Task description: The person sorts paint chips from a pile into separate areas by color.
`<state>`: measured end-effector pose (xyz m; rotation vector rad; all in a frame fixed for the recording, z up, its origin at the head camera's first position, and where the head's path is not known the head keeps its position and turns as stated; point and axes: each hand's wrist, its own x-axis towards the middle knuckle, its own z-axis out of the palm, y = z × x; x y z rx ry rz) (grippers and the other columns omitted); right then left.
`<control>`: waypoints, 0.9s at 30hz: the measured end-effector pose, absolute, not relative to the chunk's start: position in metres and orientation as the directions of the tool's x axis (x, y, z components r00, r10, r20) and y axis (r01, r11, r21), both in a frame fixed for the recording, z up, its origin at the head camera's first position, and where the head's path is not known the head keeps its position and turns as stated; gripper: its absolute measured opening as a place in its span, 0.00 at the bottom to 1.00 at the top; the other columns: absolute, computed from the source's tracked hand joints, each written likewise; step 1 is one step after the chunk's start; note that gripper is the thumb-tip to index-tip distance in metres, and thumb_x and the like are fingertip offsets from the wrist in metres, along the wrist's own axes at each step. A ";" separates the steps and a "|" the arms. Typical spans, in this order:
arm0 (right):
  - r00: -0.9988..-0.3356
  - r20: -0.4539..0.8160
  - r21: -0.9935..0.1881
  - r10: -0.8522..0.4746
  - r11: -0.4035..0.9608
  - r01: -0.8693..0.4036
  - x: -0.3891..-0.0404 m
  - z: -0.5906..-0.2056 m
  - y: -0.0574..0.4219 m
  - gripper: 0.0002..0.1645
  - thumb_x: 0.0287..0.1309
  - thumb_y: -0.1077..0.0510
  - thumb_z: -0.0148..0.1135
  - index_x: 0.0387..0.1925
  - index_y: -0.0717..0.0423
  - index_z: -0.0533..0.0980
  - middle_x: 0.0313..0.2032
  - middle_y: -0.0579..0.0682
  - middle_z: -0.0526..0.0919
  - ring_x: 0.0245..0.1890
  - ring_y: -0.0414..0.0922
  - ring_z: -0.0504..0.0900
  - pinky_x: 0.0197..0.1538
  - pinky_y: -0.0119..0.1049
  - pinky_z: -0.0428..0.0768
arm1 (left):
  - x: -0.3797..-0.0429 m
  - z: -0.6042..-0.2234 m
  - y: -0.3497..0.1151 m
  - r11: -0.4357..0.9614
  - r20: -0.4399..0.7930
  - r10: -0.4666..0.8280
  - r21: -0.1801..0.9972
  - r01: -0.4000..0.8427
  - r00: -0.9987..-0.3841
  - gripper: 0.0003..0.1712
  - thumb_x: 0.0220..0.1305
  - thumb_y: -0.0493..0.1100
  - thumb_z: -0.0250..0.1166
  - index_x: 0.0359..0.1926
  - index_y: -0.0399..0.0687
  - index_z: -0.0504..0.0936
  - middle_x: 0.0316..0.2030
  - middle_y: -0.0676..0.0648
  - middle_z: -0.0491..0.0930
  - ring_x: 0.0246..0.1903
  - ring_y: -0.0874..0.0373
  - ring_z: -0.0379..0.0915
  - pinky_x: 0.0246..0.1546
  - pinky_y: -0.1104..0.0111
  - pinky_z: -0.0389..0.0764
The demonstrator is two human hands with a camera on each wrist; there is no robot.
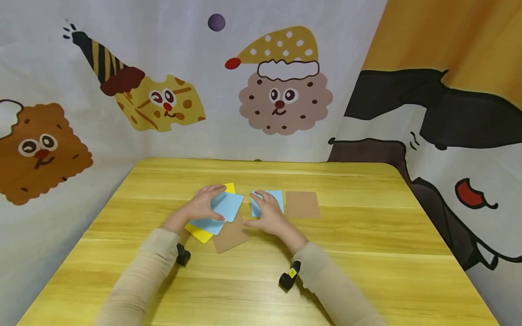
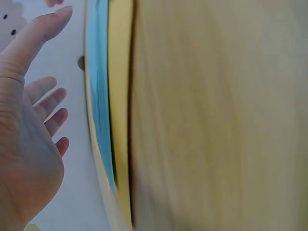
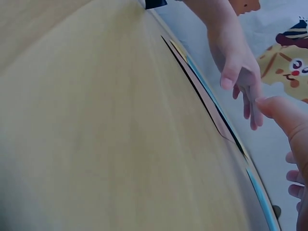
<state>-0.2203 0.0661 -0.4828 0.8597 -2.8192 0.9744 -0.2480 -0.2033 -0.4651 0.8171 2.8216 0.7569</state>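
Over wood-grain worktop [image 1: 346, 240], hovers with left grip [image 1: 202, 203] spread above overlapping blue, yellow and brown cards [image 1: 229, 209]; holds right grip [image 1: 269, 216] spread above separate blue card [image 1: 278, 197], beside lone brown card [image 1: 303, 204].

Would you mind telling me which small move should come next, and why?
Probably the left hand should lower and pinch the upper blue card: that hand is open with nothing in its grasp, and the card lies right by its fingers, over a yellow card and a brown card, so it seems easiest to lift.
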 end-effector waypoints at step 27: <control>-0.877 0.047 -0.415 -0.478 0.790 -0.452 -0.229 -0.492 0.012 0.62 0.44 0.26 0.65 0.70 0.59 0.59 0.69 0.60 0.56 0.69 0.56 0.52 0.69 0.50 0.48 | -0.262 -0.466 -0.228 0.781 -0.120 0.551 0.422 0.460 -0.826 0.61 0.41 0.64 0.75 0.71 0.42 0.60 0.70 0.40 0.55 0.67 0.37 0.47 0.60 0.39 0.46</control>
